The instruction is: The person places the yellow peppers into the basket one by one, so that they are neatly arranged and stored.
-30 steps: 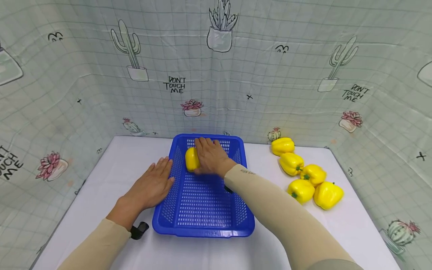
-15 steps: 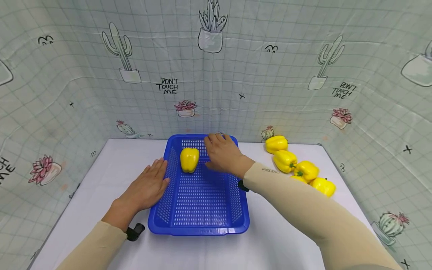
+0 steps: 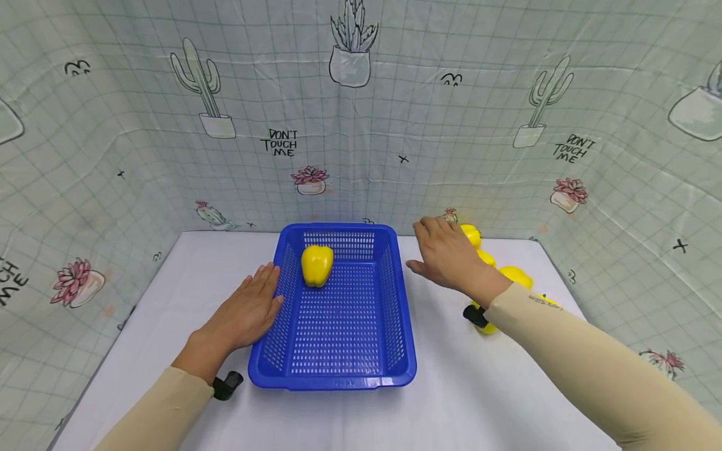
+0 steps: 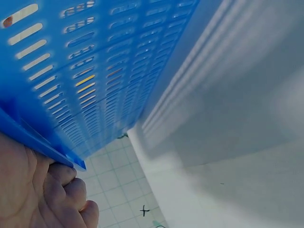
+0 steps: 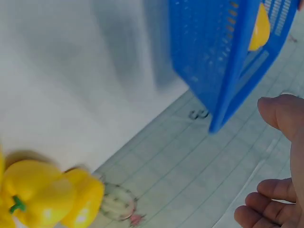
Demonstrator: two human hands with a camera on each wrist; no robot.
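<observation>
A blue perforated plastic basket [image 3: 333, 382] sits on the white table, with one yellow bell pepper [image 3: 317, 265] lying in its far left part. My left hand [image 3: 244, 312] rests with straight fingers against the basket's left rim; the left wrist view has the palm [image 4: 23, 185] right at that rim. To the right of the basket, my right hand [image 3: 451, 254] is over the table with nothing in it, thumb apart from the fingers. Several more yellow bell peppers [image 3: 514, 275] lie beyond it, partly hidden by the hand and forearm. The right wrist view shows some of these peppers [image 5: 42, 194].
A pale grid-patterned cloth [image 3: 361, 125] with cactus drawings rises behind and at both sides of the white tabletop [image 3: 451, 388]. A black wrist strap [image 3: 227, 385] is on the left wrist, another black strap [image 3: 476, 315] on the right.
My right hand has let go of the bell pepper in the basket and moved right, out over the rim toward the other peppers. The left hand stays at the basket's left rim.
</observation>
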